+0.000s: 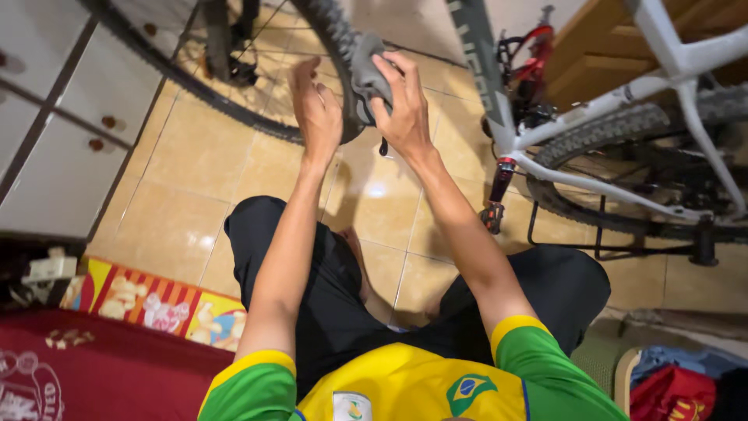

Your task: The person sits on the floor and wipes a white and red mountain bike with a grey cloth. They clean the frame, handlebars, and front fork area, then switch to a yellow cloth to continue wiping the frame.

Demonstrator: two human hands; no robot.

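Note:
A bicycle's front wheel with a knobby black tyre stands at the top of the head view, just ahead of my knees. My right hand presses a grey cloth against the tyre, fingers wrapped over the cloth. My left hand is raised beside it, touching the tyre's near side with its fingers curled; whether it grips anything is unclear. The grey and white bicycle frame runs down to the right, towards the rear wheel.
White cabinet doors with round knobs line the left. A colourful mat and a dark red cloth lie at the lower left. A bike stand holds the rear wheel. Clothes sit in a basket at the lower right.

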